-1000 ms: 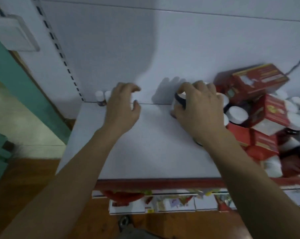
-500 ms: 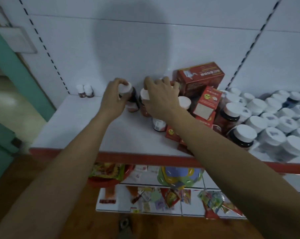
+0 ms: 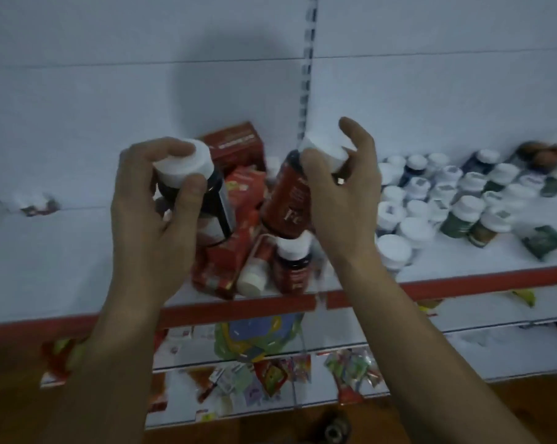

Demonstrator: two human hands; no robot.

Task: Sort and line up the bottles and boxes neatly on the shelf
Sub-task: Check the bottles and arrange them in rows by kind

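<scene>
My left hand point(image 3: 149, 216) grips a dark bottle point(image 3: 216, 206) by its white cap, lifted above the white shelf point(image 3: 62, 261). A red-labelled bottle point(image 3: 286, 200) with a white cap is held tilted in my right hand point(image 3: 341, 200), also off the shelf. Below and between my hands lies a jumbled heap of red boxes point(image 3: 238, 200), with one bottle point(image 3: 293, 264) upright and another point(image 3: 253, 277) lying on its side. To the right stand several white-capped bottles point(image 3: 437, 193) in rough rows.
The shelf has a red front edge point(image 3: 399, 291). Two small bottles point(image 3: 37, 203) sit blurred at the back left. A slotted upright point(image 3: 307, 59) runs up the white back panel. Lower shelves hold colourful packets point(image 3: 270, 373). Green-labelled bottles point(image 3: 546, 238) lie at the far right.
Both hands have lifted their bottles up off the shelf and apart. The camera has swung to the right, showing more of the white-capped rows.
</scene>
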